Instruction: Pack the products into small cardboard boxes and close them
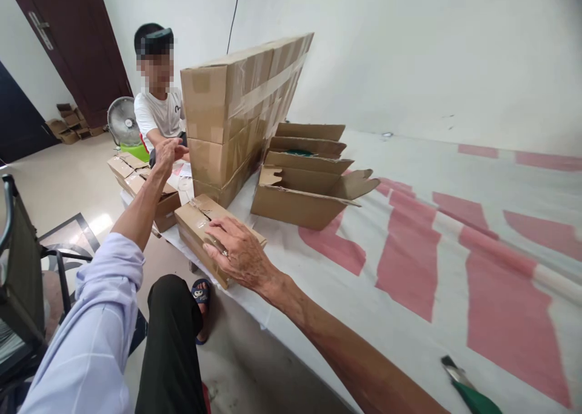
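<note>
Right hand (240,253) on box (193,225) at table edge (291,335) | grip apart | left hand (167,154): cannot tell

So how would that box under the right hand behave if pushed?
Probably stiff: the cardboard box has flat sides and fairly straight edges. It lies low and long, so it would likely slide before tipping, though near the table's edge it might drop off. Its contents are hidden, so I can't judge its weight.

No readable text or numbers on cardboard boxes (194,234), cloth (391,335) or white shirt (159,116)
</note>
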Action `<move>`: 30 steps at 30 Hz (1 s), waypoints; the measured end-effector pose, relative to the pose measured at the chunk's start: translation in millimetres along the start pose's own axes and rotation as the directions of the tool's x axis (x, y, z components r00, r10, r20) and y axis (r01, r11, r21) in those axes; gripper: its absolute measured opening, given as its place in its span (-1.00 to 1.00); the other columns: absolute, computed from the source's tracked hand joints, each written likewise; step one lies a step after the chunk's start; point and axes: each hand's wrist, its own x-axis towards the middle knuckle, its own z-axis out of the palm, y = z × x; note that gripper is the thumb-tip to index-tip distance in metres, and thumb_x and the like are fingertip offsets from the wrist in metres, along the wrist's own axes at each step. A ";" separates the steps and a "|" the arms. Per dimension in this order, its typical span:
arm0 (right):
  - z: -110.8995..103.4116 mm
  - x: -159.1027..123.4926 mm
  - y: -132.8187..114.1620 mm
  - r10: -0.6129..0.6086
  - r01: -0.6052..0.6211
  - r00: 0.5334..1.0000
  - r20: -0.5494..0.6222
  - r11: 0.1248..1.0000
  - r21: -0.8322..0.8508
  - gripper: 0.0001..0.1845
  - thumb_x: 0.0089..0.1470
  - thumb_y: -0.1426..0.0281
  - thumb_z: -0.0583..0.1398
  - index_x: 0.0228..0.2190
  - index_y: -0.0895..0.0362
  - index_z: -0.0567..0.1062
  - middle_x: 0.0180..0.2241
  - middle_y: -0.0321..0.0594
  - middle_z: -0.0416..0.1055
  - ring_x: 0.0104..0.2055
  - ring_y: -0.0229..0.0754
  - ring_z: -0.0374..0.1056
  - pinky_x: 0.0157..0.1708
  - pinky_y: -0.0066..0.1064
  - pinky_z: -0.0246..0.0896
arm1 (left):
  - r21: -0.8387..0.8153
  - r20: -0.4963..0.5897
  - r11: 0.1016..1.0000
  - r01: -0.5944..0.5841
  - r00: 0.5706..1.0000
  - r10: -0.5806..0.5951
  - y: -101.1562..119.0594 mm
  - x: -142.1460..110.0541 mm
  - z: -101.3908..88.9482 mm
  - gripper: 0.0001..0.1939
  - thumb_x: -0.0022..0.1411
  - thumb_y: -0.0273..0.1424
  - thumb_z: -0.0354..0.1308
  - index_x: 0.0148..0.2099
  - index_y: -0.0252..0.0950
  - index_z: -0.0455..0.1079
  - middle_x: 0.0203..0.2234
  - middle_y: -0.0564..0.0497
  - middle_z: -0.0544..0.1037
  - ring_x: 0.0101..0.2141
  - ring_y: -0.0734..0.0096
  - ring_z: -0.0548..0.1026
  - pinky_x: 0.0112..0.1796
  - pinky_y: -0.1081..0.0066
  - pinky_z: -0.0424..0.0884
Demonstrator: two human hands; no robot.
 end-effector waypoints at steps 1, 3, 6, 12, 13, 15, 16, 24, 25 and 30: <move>-3.0 -5.2 -1.9 -0.005 0.005 1.000 0.007 0.999 -0.035 -0.79 0.28 0.33 0.25 -0.07 0.04 0.60 0.07 0.00 0.53 0.13 0.11 0.43 0.19 0.01 0.35 | 0.109 0.047 0.994 -0.020 0.999 0.015 0.8 -9.6 -4.7 -0.85 0.30 -0.63 0.19 -0.29 -0.32 0.51 -0.58 0.01 0.54 -0.37 0.28 0.54 -0.02 0.14 0.51; -8.2 -16.2 -4.8 -0.008 0.012 0.999 0.032 0.994 -0.107 -0.72 0.22 0.29 0.31 -0.03 0.04 0.59 0.12 0.04 0.51 0.17 0.18 0.41 0.21 0.08 0.32 | 0.310 0.144 0.948 -0.076 0.989 0.033 -1.5 -33.6 -14.1 -0.81 0.17 -0.68 0.20 -0.35 -0.30 0.51 -0.54 0.01 0.56 -0.38 0.28 0.54 -0.02 0.17 0.50; -13.0 -31.4 -5.3 0.005 0.006 0.998 0.056 0.982 -0.190 -0.66 0.19 0.36 0.30 0.01 0.06 0.57 0.15 0.08 0.51 0.19 0.21 0.41 0.23 0.12 0.29 | 0.477 0.249 0.864 -0.161 0.968 0.043 -11.9 -77.2 -28.2 -0.82 0.03 -0.65 0.27 -0.41 -0.26 0.52 -0.44 -0.04 0.61 -0.24 0.17 0.59 0.06 0.18 0.47; -23.6 -59.1 4.5 -0.004 0.005 1.000 0.003 0.984 -0.178 -0.61 0.22 0.51 0.16 0.02 0.00 0.58 0.11 -0.03 0.56 0.19 0.11 0.45 0.23 0.08 0.33 | 0.662 0.352 0.701 -0.265 0.936 0.020 -32.1 -148.5 -52.1 -0.86 0.01 -0.41 0.43 -0.31 -0.17 0.59 -0.21 -0.16 0.70 0.03 -0.12 0.61 0.23 -0.01 0.40; -25.7 -64.8 7.0 0.003 -0.005 1.000 -0.015 0.986 -0.167 -0.63 0.23 0.50 0.15 0.01 0.00 0.58 0.12 -0.03 0.56 0.20 0.12 0.44 0.24 0.10 0.32 | 0.674 0.362 0.688 -0.270 0.932 0.012 -33.1 -156.1 -54.7 -0.85 0.04 -0.36 0.43 -0.28 -0.18 0.61 -0.21 -0.17 0.71 0.00 -0.14 0.62 0.22 -0.03 0.42; -29.8 -77.9 12.9 0.049 -0.060 0.996 -0.075 0.986 -0.155 -0.67 0.26 0.41 0.18 0.03 0.02 0.58 0.17 0.01 0.52 0.25 0.16 0.40 0.27 0.16 0.30 | 0.679 0.385 0.678 -0.281 0.923 -0.003 -32.9 -169.3 -58.3 -0.80 0.08 -0.29 0.42 -0.20 -0.19 0.65 -0.18 -0.17 0.72 -0.09 -0.11 0.65 0.14 -0.01 0.49; -31.6 -85.3 16.2 0.084 -0.100 0.990 -0.112 0.983 -0.151 -0.66 0.27 0.34 0.21 0.06 0.03 0.57 0.21 0.04 0.49 0.28 0.20 0.38 0.28 0.19 0.29 | 0.672 0.405 0.682 -0.290 0.914 -0.010 -32.1 -175.5 -59.5 -0.75 0.10 -0.25 0.42 -0.15 -0.20 0.67 -0.16 -0.17 0.73 -0.13 -0.07 0.66 0.08 0.03 0.53; -55.7 -151.3 31.2 0.239 -0.268 0.931 -0.276 0.961 -0.071 -0.50 0.32 0.06 0.24 0.17 0.03 0.50 0.29 0.08 0.38 0.36 0.22 0.31 0.33 0.19 0.30 | 0.496 0.652 0.834 -0.241 0.738 -0.175 -36.9 -228.7 -54.8 -0.35 0.03 -0.14 0.48 0.16 -0.21 0.55 -0.13 -0.05 0.63 -0.34 0.38 0.53 -0.29 0.40 0.50; -60.2 -158.7 30.5 0.246 -0.276 0.927 -0.283 0.959 -0.071 -0.49 0.32 0.04 0.25 0.16 0.03 0.50 0.29 0.07 0.39 0.36 0.22 0.32 0.33 0.18 0.31 | 0.507 0.645 0.836 -0.210 0.736 -0.206 -39.4 -236.0 -51.5 -0.34 0.02 -0.16 0.48 0.17 -0.23 0.53 -0.14 -0.03 0.60 -0.38 0.43 0.49 -0.31 0.42 0.47; -81.9 -187.9 24.2 0.314 -0.345 0.900 -0.304 0.937 -0.054 -0.47 0.29 0.01 0.27 0.14 0.03 0.53 0.26 0.05 0.41 0.32 0.20 0.37 0.33 0.14 0.34 | 0.505 0.618 0.845 -0.176 0.757 -0.212 -47.5 -273.7 -30.5 -0.51 0.08 -0.28 0.39 0.08 -0.27 0.53 -0.25 0.05 0.51 -0.46 0.55 0.37 -0.37 0.47 0.35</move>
